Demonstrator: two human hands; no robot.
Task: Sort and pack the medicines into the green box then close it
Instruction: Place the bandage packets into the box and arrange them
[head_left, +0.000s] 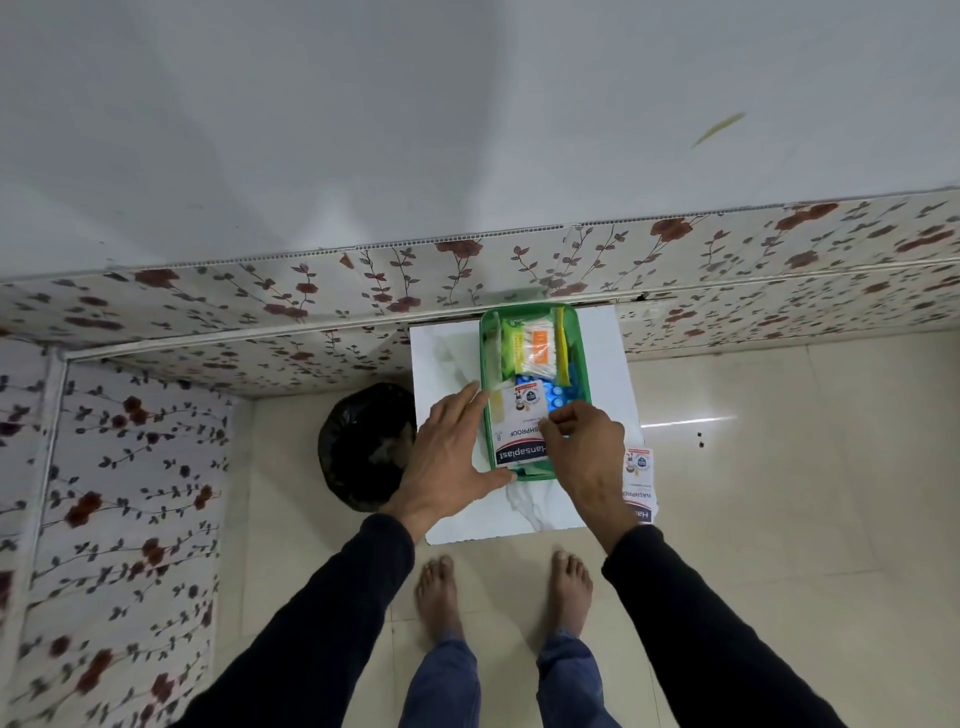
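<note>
while packing goes on, green box sits open on white marbled tabletop, far end close to flowered wall panel. already inside: bag of cotton swabs with orange label toward far end, yellow-green packet beside it, something blue and glossy along right side, too small to name. nearer end holds flat plaster pack, white card with blue and red band, lying face up and angled slightly across box floor.

left hand spread flat, fingers released and loose, resting against box's left wall and near corner, most likely to brace light plastic box so nothing slides. right hand curled over box, thumb and forefinger pinched at right edge of plaster pack, apparently nudging it down to lie flush; whether pinch truly grips card cannot be told for sure.

second plaster pack lies outside box at table's right edge, partly under right wrist, not yet packed. no lid visible anywhere. black-lined bin stands on floor left of table. box walls translucent, thin, with rounded corners; packs stiff and flat, swab bag soft and crinkly.
</note>
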